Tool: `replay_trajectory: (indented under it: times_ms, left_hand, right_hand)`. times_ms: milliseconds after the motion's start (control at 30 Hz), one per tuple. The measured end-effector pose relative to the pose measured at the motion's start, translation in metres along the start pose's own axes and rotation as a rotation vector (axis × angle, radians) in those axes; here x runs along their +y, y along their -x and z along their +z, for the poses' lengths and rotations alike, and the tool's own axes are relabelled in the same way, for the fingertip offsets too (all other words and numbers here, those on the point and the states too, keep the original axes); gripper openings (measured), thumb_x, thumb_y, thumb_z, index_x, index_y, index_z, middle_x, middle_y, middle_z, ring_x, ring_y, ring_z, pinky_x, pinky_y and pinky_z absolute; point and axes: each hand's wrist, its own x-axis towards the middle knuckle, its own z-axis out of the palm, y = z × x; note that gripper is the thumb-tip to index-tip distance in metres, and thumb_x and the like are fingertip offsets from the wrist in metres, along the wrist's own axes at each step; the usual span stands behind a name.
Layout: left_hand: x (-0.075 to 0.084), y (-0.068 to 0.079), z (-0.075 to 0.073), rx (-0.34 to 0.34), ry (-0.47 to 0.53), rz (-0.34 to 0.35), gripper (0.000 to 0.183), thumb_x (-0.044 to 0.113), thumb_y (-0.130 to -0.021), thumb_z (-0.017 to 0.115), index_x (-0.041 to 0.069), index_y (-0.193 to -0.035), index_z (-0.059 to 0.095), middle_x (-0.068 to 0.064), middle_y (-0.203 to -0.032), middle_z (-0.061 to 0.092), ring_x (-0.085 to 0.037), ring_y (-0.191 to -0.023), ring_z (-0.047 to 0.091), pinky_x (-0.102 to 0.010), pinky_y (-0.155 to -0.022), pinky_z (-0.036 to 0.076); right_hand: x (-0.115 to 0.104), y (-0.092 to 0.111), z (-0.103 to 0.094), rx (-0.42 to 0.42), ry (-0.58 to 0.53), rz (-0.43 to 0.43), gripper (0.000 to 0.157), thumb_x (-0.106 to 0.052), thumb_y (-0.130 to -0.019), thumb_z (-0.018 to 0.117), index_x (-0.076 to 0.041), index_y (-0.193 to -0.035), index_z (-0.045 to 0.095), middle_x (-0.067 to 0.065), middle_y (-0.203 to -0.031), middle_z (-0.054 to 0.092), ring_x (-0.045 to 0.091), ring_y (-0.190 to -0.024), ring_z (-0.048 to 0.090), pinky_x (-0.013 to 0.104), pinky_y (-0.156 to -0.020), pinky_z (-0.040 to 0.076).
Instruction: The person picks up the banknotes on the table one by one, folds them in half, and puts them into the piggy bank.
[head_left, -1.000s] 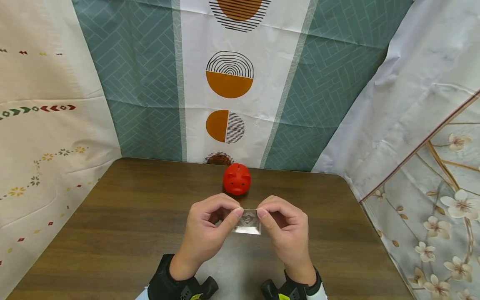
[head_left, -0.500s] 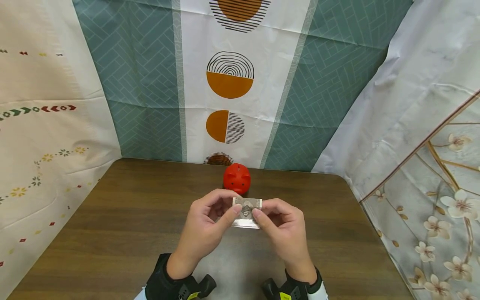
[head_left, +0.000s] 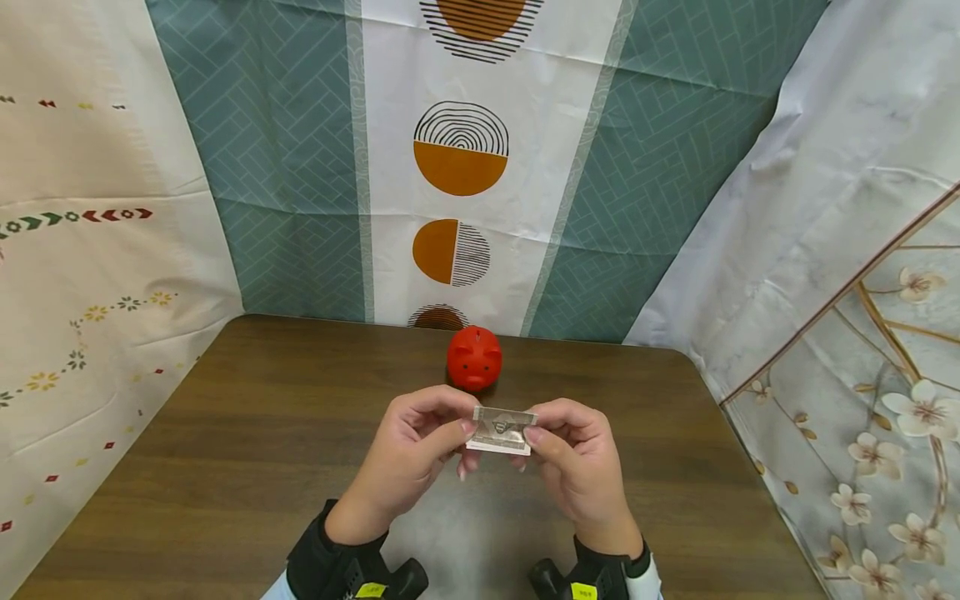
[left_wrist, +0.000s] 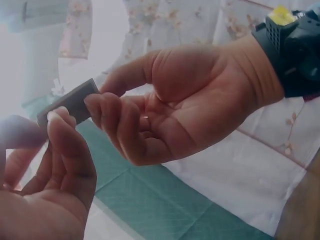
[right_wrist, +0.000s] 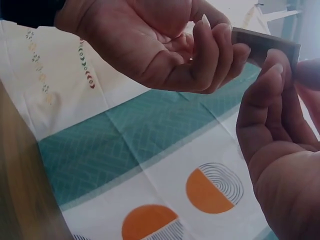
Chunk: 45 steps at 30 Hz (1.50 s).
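Above the table, a small folded banknote [head_left: 501,429] stretches between both hands, its printed face towards the head camera and a pale strip along its lower edge. My left hand [head_left: 408,467] pinches the left end between thumb and forefinger. At the right end, my right hand [head_left: 588,471] holds it the same way. Other fingertips of both hands show beneath the note. From below, the left wrist view has the note [left_wrist: 72,105] as a dark folded strip. In the right wrist view, fingers partly cover the note [right_wrist: 265,46].
A red piggy bank [head_left: 474,360] stands just beyond the hands, near the far edge of the brown wooden table [head_left: 262,417]. Patterned cloths [head_left: 292,167] hang behind the table and at both sides.
The note rose and tipped up, then came down slightly. The hands have moved a little apart, so more of its width shows, and lower fingertips now appear beneath it. The piggy bank stays put.
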Motion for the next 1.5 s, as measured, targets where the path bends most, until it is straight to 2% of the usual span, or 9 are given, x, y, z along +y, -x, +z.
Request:
replay_trajectory:
  times_ms: [133, 267, 367, 467, 567, 667, 833, 1033, 1500]
  left_hand:
    - [-0.002, -0.002, 0.001, -0.079, 0.126, 0.029, 0.043, -0.015, -0.098, 0.044, 0.013, -0.112, 0.073, 0.003, -0.099, 0.070, -0.015, -0.064, 0.055, -0.018, -0.060, 0.053]
    - [-0.003, -0.004, 0.001, -0.124, 0.142, 0.066, 0.043, -0.017, -0.097, 0.037, 0.006, -0.109, 0.071, 0.001, -0.100, 0.071, -0.018, -0.065, 0.053, -0.019, -0.061, 0.054]
    - [-0.002, -0.002, 0.002, -0.109, 0.076, 0.096, 0.032, -0.015, -0.099, 0.038, -0.002, -0.104, 0.067, 0.000, -0.100, 0.070, -0.021, -0.063, 0.052, -0.022, -0.058, 0.055]
    - [-0.001, 0.000, 0.002, -0.061, -0.065, 0.122, 0.019, -0.011, -0.100, 0.045, -0.008, -0.098, 0.063, -0.005, -0.093, 0.067, -0.022, -0.061, 0.053, -0.027, -0.054, 0.055]
    - [0.000, 0.000, 0.003, -0.020, -0.208, 0.139, 0.010, -0.011, -0.096, 0.057, -0.006, -0.096, 0.065, -0.012, -0.086, 0.063, -0.021, -0.062, 0.054, -0.028, -0.052, 0.054]
    - [0.000, 0.001, 0.003, 0.012, -0.308, 0.145, 0.018, -0.015, -0.089, 0.064, -0.002, -0.101, 0.067, -0.014, -0.084, 0.062, -0.019, -0.065, 0.056, -0.026, -0.053, 0.054]
    - [0.000, 0.002, 0.003, 0.050, -0.364, 0.137, 0.027, -0.018, -0.088, 0.065, -0.003, -0.109, 0.065, -0.014, -0.085, 0.064, -0.017, -0.065, 0.060, -0.026, -0.055, 0.056]
    - [-0.003, 0.001, 0.008, 0.034, -0.407, 0.125, 0.017, -0.012, -0.092, 0.066, 0.005, -0.096, 0.069, -0.010, -0.076, 0.063, -0.014, -0.058, 0.056, -0.027, -0.047, 0.051]
    - [-0.008, -0.003, 0.007, 0.011, -0.582, 0.360, 0.021, -0.012, -0.088, 0.068, 0.007, -0.094, 0.071, -0.005, -0.081, 0.067, -0.011, -0.071, 0.056, -0.023, -0.059, 0.053]
  right_hand:
    - [0.004, -0.001, -0.003, -0.069, -0.059, -0.058, 0.038, 0.013, -0.100, 0.044, -0.003, -0.117, 0.073, 0.005, -0.108, 0.077, 0.019, -0.078, 0.065, 0.024, -0.074, 0.060]
    - [0.006, -0.001, -0.003, -0.084, -0.024, -0.113, 0.041, 0.015, -0.097, 0.038, 0.000, -0.111, 0.074, 0.006, -0.108, 0.077, 0.025, -0.080, 0.063, 0.029, -0.073, 0.060]
    - [0.006, -0.001, 0.000, -0.063, 0.033, -0.138, 0.044, 0.016, -0.094, 0.036, 0.001, -0.108, 0.075, 0.006, -0.106, 0.078, 0.024, -0.081, 0.065, 0.030, -0.071, 0.059]
    - [0.005, -0.002, 0.003, -0.013, 0.121, -0.155, 0.033, 0.013, -0.095, 0.046, 0.000, -0.102, 0.076, 0.004, -0.099, 0.078, 0.021, -0.081, 0.067, 0.028, -0.069, 0.057]
    - [0.003, -0.001, 0.005, 0.031, 0.225, -0.155, 0.018, 0.012, -0.092, 0.060, 0.002, -0.098, 0.074, 0.004, -0.094, 0.076, 0.018, -0.080, 0.066, 0.026, -0.066, 0.057]
    - [0.002, 0.000, 0.006, 0.054, 0.312, -0.159, 0.020, 0.017, -0.085, 0.069, 0.004, -0.099, 0.071, 0.006, -0.093, 0.073, 0.018, -0.077, 0.063, 0.025, -0.063, 0.057]
    - [0.003, -0.001, 0.005, 0.041, 0.365, -0.209, 0.028, 0.021, -0.082, 0.071, 0.004, -0.105, 0.072, 0.007, -0.096, 0.072, 0.019, -0.077, 0.062, 0.024, -0.061, 0.057]
    - [0.006, 0.000, 0.011, 0.062, 0.435, -0.213, 0.031, 0.021, -0.082, 0.070, 0.005, -0.109, 0.071, 0.006, -0.092, 0.073, 0.016, -0.073, 0.062, 0.026, -0.054, 0.052]
    - [0.004, -0.002, 0.015, 0.031, 0.556, -0.198, 0.022, 0.020, -0.084, 0.068, 0.004, -0.098, 0.072, 0.013, -0.080, 0.066, 0.016, -0.069, 0.058, 0.027, -0.057, 0.052]
